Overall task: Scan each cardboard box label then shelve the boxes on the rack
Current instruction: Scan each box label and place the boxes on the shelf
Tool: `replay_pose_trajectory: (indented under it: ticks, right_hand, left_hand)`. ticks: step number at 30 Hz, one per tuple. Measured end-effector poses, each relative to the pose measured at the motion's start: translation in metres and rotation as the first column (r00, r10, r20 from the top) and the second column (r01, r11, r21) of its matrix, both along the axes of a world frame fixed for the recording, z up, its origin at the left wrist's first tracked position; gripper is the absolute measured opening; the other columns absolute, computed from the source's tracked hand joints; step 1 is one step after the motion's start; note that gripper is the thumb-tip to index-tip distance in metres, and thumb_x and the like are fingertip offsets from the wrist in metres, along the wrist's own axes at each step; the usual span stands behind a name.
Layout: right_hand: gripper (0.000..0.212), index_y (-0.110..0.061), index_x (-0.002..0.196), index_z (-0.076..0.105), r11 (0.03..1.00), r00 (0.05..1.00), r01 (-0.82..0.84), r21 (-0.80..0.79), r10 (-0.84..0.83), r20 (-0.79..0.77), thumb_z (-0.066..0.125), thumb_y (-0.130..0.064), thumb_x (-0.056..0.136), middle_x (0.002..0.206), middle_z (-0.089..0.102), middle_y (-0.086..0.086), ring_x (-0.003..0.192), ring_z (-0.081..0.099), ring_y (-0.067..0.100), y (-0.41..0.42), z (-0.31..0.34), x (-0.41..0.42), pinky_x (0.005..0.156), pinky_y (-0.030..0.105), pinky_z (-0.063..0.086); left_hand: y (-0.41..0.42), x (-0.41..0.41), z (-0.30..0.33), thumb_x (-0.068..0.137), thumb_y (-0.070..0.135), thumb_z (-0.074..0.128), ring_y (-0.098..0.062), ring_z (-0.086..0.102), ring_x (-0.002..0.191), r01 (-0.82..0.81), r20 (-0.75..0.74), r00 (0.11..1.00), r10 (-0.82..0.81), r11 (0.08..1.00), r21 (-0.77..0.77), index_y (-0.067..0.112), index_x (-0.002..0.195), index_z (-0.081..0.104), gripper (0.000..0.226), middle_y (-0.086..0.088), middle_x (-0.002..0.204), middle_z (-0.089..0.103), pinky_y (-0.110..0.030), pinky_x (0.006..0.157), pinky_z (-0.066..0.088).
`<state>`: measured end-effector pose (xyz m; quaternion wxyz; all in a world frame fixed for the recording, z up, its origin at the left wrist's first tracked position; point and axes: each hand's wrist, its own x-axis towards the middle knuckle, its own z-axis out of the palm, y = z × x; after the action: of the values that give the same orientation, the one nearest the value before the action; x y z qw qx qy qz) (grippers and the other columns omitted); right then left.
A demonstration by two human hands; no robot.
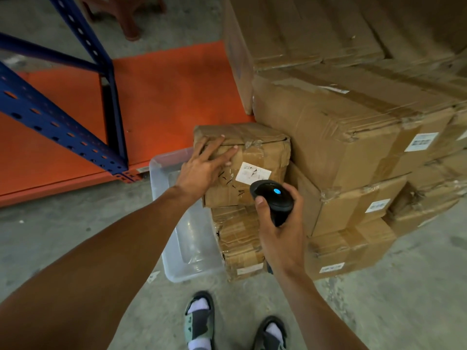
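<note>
At far left stands the rack [111, 102], blue uprights over an orange shelf [171, 92] that lies bare near the floor. Just right of its front corner a clear tub [161, 178] sits on the concrete. The left hand [204, 165] lies flat on the top box [242, 162], fingers spread over its left top edge and gripping nothing. That box caps a short stack, touching the tub on one side and the big pile [353, 137] on the other. Its label [252, 173] faces up on the near face, creased under tape. The right hand [280, 223] is clenched round a scanner [273, 198], head aimed at the label from just beside it, a blue light lit.

The box looks dented and soft at the corners, probably light enough for two hands. Its tape looks slick, so taking it under opposite bottom edges seems safer than pinching the flaps.
</note>
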<state>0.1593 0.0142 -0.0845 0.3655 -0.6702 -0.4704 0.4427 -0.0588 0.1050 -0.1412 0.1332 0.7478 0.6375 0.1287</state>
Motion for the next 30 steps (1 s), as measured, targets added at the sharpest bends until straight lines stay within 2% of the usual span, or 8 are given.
replay_pose_trajectory:
  ticks: [2,5,9,14,18,23,27,30]
  right_hand:
    - [0.06,-0.054,0.132,0.047,1.0,1.0,0.004,0.003,-0.004,-0.01,0.063,-0.074,0.078,0.113,0.063,-0.04,0.108,0.064,-0.007,-0.001,-0.001,0.0,0.091,0.029,0.054]
    - [0.061,-0.052,0.133,0.047,1.0,0.999,0.007,0.004,-0.007,-0.037,0.064,-0.074,0.078,0.114,0.064,-0.039,0.106,0.064,-0.011,-0.001,-0.005,0.001,0.084,0.018,0.051]
    - [0.063,-0.048,0.136,0.047,1.0,0.998,-0.004,0.01,0.005,-0.066,0.066,-0.07,0.08,0.11,0.064,-0.041,0.105,0.063,-0.014,-0.002,-0.009,0.002,0.078,0.005,0.049]
    - [0.061,-0.042,0.137,0.049,0.999,0.996,-0.012,0.031,0.014,-0.093,0.069,-0.062,0.084,0.112,0.065,-0.041,0.106,0.064,-0.014,-0.005,-0.015,0.002,0.081,0.004,0.048]
    - [0.054,-0.034,0.14,0.05,0.998,0.998,-0.016,0.053,0.02,-0.062,0.076,-0.042,0.093,0.108,0.061,-0.049,0.103,0.06,-0.021,-0.009,-0.025,0.002,0.076,-0.002,0.044]
    - [0.054,-0.035,0.136,0.051,0.997,0.997,0.003,0.083,0.004,-0.081,0.073,-0.047,0.088,0.108,0.061,-0.048,0.101,0.061,-0.021,-0.011,-0.028,0.0,0.074,-0.003,0.044]
    - [0.055,-0.035,0.136,0.052,0.995,0.995,0.015,0.102,-0.005,-0.097,0.071,-0.05,0.087,0.11,0.062,-0.047,0.103,0.062,-0.02,-0.012,-0.025,-0.001,0.074,-0.001,0.045]
    - [0.056,-0.035,0.135,0.05,0.993,0.994,0.013,0.118,-0.001,-0.105,0.07,-0.051,0.086,0.11,0.062,-0.046,0.102,0.063,-0.019,-0.013,-0.022,-0.001,0.075,0.0,0.047]
  left_hand:
    - [0.002,-0.004,-0.001,0.099,0.027,0.058,-0.04,0.027,0.146,0.026,0.007,1.0,-0.026,1.0,0.011,0.033,0.148,0.046,0.05,-0.009,0.159,0.036,-0.067,0.087,0.053]
    - [0.004,-0.007,-0.003,0.099,0.043,0.045,-0.035,0.028,0.146,0.047,0.005,0.999,-0.047,0.999,0.002,0.036,0.148,0.045,0.049,-0.007,0.159,0.038,-0.065,0.09,0.053]
    - [0.003,-0.008,-0.005,0.097,0.048,0.042,-0.034,0.034,0.142,0.066,0.046,0.997,-0.066,0.998,0.004,0.035,0.144,0.052,0.05,-0.006,0.154,0.044,-0.063,0.09,0.053]
    - [0.01,-0.013,-0.007,0.093,0.06,0.039,-0.035,0.035,0.139,0.169,0.052,0.985,-0.164,0.979,-0.116,0.035,0.149,0.045,0.061,-0.013,0.153,0.041,-0.062,0.104,0.045]
    - [0.015,-0.019,-0.011,0.094,0.067,0.031,-0.033,0.034,0.139,0.215,0.02,0.976,-0.215,0.963,-0.165,0.041,0.153,0.033,0.065,-0.012,0.151,0.035,-0.061,0.105,0.044]
    - [0.023,-0.025,-0.011,0.091,0.076,0.027,-0.028,0.034,0.138,0.221,0.016,0.975,-0.223,0.953,-0.208,0.054,0.151,0.021,0.065,-0.004,0.149,0.031,-0.059,0.103,0.046]
    - [0.024,-0.026,-0.014,0.093,0.071,0.031,-0.026,0.033,0.137,0.225,-0.009,0.973,-0.232,0.953,-0.203,0.05,0.154,0.022,0.064,-0.005,0.148,0.03,-0.052,0.104,0.045]
    - [0.023,-0.026,-0.015,0.095,0.068,0.03,-0.028,0.033,0.137,0.235,-0.011,0.97,-0.241,0.954,-0.188,0.046,0.155,0.023,0.064,-0.007,0.148,0.03,-0.053,0.104,0.046]
